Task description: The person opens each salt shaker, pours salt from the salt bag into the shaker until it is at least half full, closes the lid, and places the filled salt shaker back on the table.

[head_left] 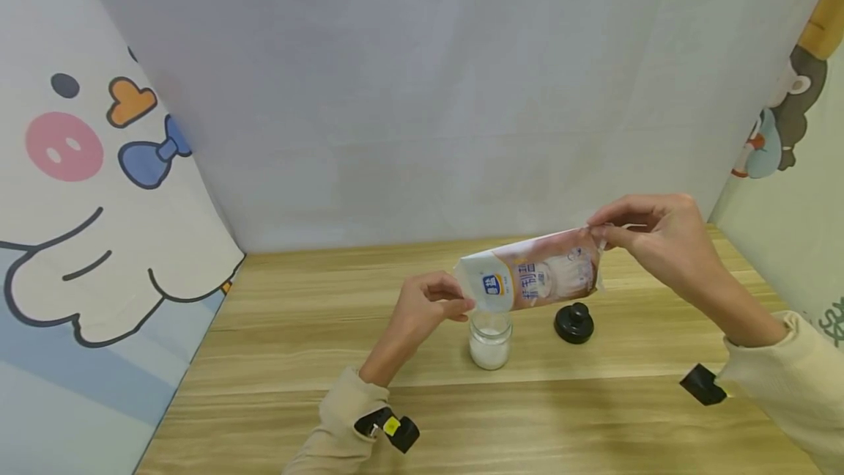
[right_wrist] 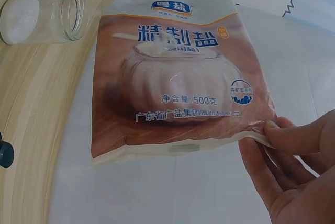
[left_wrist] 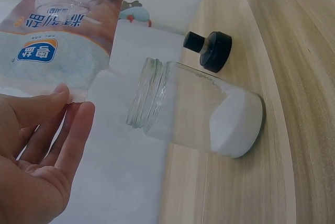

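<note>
A printed bag of salt [head_left: 527,273] is stretched between both hands above the table, tilted with its right end higher. My left hand [head_left: 425,306] pinches the lower corner of its pale end between thumb and fingers. At the brown, raised end, my right hand [head_left: 666,240] pinches the other edge; the right wrist view shows thumb and fingers [right_wrist: 296,135] on that corner. Below the pale end stands an open glass jar [left_wrist: 178,109], upright on the table, with white salt [left_wrist: 235,122] in its lower part. The bag overlaps the jar's mouth in the head view.
A black lid with a knob [head_left: 574,323] lies on the wooden table [head_left: 297,358] to the right of the jar. Behind the table hangs a plain pale cloth [head_left: 428,94]. Cartoon-printed panels [head_left: 72,255] stand at both sides.
</note>
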`<state>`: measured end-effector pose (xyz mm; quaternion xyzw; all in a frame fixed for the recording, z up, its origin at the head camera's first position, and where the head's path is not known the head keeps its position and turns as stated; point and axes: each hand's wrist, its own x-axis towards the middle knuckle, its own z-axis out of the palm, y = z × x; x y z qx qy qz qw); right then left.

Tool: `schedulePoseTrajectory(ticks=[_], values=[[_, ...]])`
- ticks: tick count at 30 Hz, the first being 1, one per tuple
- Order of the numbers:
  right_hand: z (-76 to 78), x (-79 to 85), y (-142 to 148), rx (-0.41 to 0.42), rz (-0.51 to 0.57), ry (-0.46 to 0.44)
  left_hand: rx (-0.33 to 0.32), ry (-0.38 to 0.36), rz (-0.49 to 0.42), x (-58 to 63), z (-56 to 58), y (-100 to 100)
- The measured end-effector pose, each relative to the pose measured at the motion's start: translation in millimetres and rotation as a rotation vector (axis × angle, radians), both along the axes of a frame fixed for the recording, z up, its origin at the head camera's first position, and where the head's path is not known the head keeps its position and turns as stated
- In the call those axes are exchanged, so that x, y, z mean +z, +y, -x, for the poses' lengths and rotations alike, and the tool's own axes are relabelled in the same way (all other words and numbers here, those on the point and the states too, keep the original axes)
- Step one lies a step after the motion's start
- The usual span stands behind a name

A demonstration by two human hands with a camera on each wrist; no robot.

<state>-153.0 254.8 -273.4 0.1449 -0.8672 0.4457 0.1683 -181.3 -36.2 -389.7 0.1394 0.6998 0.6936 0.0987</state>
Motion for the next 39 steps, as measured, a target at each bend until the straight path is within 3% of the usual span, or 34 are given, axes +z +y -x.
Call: schedulePoseTrajectory(ticks=[39], values=[[-1.8,1.9,-1.7,-0.026,0.007,-0.005,0.007,-0.002,-0.001,2.3,-0.7,-0.2]])
